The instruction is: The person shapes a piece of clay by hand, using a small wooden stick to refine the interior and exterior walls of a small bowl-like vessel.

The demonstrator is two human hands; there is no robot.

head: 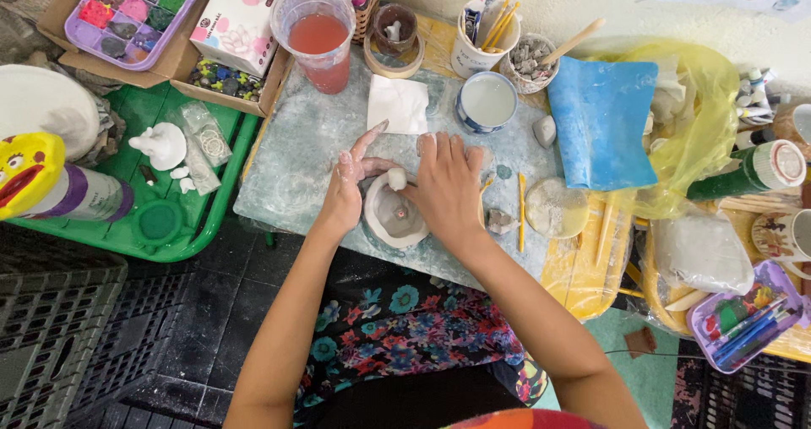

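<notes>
Both hands work the small clay bowl: left hand pinches a clay lump at its rim, right hand lies flat, fingers pressed together.

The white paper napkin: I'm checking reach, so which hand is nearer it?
Left. The left hand has a raised finger nearly touching the napkin's lower corner; the right hand sits lower, on the clay bowl.

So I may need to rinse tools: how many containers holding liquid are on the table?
2. A clear plastic cup of pinkish-red liquid stands at the table's back left; a small bowl of milky white liquid sits beside the blue cloth. Others may be hidden.
</notes>
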